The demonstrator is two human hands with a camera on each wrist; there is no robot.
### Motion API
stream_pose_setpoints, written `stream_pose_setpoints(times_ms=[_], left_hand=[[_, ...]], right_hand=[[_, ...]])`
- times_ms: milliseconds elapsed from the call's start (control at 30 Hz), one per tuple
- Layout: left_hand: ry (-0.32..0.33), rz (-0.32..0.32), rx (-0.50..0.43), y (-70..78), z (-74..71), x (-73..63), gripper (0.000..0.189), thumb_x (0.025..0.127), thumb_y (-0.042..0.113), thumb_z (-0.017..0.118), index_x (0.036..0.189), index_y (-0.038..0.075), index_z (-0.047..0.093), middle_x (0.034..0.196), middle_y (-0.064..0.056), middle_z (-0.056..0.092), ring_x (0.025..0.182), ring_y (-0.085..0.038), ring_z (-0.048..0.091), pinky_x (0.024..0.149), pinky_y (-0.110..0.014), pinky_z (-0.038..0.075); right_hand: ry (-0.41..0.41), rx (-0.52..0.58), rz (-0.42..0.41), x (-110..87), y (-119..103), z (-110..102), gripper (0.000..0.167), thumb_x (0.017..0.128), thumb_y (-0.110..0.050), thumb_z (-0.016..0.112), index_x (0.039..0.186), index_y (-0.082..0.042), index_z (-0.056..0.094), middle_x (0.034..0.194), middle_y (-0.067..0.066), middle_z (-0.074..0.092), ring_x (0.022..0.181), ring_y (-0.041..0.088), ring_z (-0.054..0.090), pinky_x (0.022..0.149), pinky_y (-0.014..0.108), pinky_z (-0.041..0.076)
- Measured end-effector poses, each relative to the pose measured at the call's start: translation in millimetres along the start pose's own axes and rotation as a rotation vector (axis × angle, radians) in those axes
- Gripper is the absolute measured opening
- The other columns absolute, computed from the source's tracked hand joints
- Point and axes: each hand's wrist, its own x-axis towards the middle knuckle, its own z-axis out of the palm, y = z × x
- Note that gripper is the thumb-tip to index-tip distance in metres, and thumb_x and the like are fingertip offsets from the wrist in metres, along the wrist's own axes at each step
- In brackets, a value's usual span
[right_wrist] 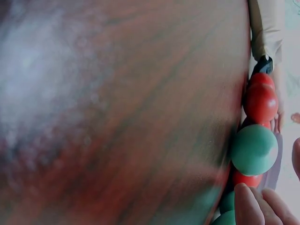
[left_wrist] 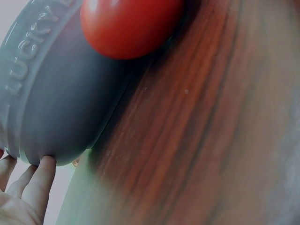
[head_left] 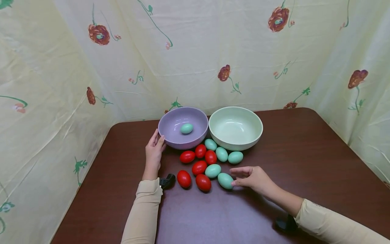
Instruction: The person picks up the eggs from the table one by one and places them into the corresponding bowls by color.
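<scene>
A purple bowl [head_left: 182,144] stands at the back of the table with one pale green egg [head_left: 187,128] inside. My left hand [head_left: 153,154] rests against its left side, thumb by the rim; in the left wrist view its straight fingers [left_wrist: 40,187] touch the outer wall. My right hand [head_left: 254,179] reaches in from the right, thumb and fingers parted, fingertips right at the nearest green egg [head_left: 225,181]. That egg also shows in the right wrist view, a green egg [right_wrist: 254,150] beyond the fingers. Several red eggs [head_left: 203,183] and green eggs lie loose in front of the bowls.
A pale green bowl [head_left: 236,144] sits just right of the purple one. The brown table [head_left: 304,152] extends to both sides, with a flowered curtain [head_left: 189,51] hanging behind it. Dark wrist devices [head_left: 167,182] are worn at both cuffs.
</scene>
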Motion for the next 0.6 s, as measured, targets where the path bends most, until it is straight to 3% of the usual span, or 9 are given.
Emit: stream_pose_setpoints(times_ms=[400,600], left_hand=[[0.002,-0.007,-0.025,0.6,-1.0,0.0,0.059,0.100,0.023,0.061,0.154,0.020,0.039,0.161,-0.003,0.036,0.144,-0.018,0.042,0.113,-0.043,0.041],[-0.010,-0.003,-0.030,0.3,0.2,0.1,0.060,0.100,0.024,0.061,0.155,0.019,0.037,0.161,-0.003,0.034,0.145,-0.018,0.040,0.114,-0.044,0.041]], right_hand=[[-0.039,-0.052,-0.029,3.6,-0.1,6.3,0.058,0.078,-0.020,0.086,0.127,0.005,0.065,0.125,0.020,0.068,0.123,0.035,0.062,0.093,0.026,0.057],[-0.033,-0.047,-0.024,4.8,0.0,9.6,0.059,0.076,-0.018,0.087,0.126,0.004,0.065,0.124,0.021,0.068,0.122,0.033,0.063,0.089,0.024,0.058]])
